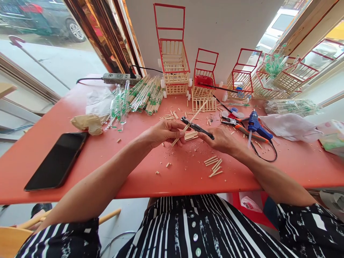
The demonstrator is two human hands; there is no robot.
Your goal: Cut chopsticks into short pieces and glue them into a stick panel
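Note:
My left hand (170,133) is closed on a thin wooden stick (195,116), which slants up and away over the table. In my right hand (221,139) is a slim black cutting tool (197,127). It crosses the stick just beyond my left fingertips, and its exact kind is hard to make out. Under the hands lies a small pile of cut stick pieces (191,135), partly hidden by the tool. Nearer the front edge, several short cut pieces (214,165) are grouped on the red table (150,179). Crumbs and stubs are scattered around.
Small stick-built carts (176,57) with red handles line the back. Wrapped chopsticks (146,95) and a power strip (120,77) lie back left. A phone (57,161) rests at left. Right are pliers (233,123), a blue glue gun (256,125) with its cord, and a cloth (290,127).

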